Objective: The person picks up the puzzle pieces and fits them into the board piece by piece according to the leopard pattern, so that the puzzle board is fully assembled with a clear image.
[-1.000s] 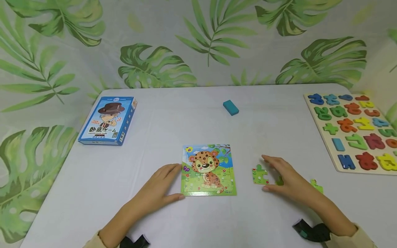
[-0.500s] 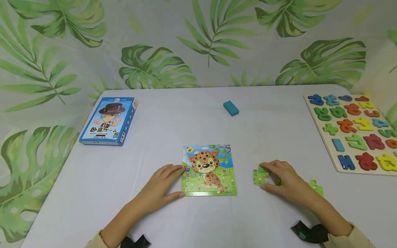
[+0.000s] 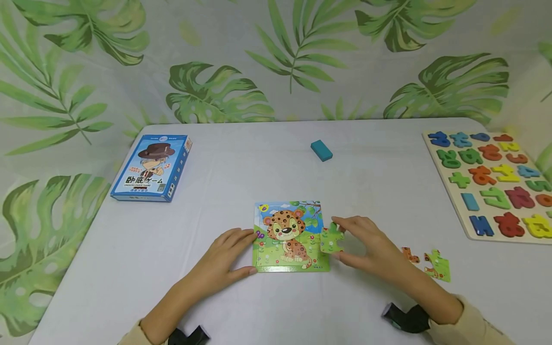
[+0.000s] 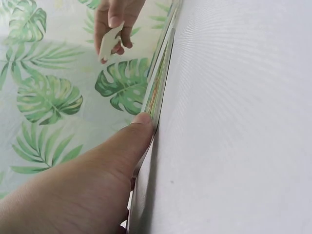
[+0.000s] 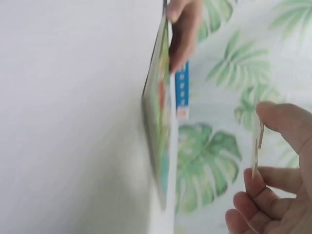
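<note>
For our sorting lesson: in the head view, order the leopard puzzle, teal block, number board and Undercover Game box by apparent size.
1. Number board (partly cropped)
2. Leopard puzzle
3. Undercover Game box
4. Teal block

My bare left forearm (image 3: 172, 299) slants forward and inward out of a beige cloth sleeve (image 3: 138, 334), the wrist in line with my bare left hand (image 3: 228, 256); its fingers reach forward side by side, gently bent, with the thumb spread away on the near side. My bare right forearm (image 3: 424, 290), also beige-sleeved, angles in opposite. My bare right hand (image 3: 362, 242) is raised in a pinch, index finger and thumb drawn toward each other, the other fingers curling below.
</note>
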A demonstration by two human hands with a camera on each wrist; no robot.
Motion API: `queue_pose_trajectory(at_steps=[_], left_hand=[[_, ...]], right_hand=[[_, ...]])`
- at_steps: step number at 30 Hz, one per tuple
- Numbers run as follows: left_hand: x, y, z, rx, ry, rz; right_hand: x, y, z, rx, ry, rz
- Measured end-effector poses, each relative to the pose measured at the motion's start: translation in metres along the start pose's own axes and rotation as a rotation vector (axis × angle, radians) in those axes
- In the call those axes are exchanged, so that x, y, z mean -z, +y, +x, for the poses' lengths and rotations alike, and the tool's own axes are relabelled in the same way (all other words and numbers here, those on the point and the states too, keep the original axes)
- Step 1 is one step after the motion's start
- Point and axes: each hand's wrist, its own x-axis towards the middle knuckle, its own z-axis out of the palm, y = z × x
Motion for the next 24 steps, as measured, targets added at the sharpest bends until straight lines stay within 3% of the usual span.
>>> queue_pose_trajectory(at_steps=[4, 10, 19, 24], left_hand=[[0.000, 0.000, 0.000, -0.004, 0.002, -0.009], [0.000, -0.001, 0.000, -0.009, -0.006, -0.017], [0.003, -0.002, 0.000, -0.015, -0.012, -0.020], [0.002, -0.003, 0.000, -0.086, 0.017, -0.011]], right_hand=[[-0.015, -0.020, 0.016, 0.004, -0.024, 0.078], [-0.047, -0.033, 0.035, 0.027, -0.072, 0.105], [-0.084, -0.031, 0.047, 0.049, -0.161, 0.000], [-0.089, -0.033, 0.050, 0.080, -0.168, -0.032]])
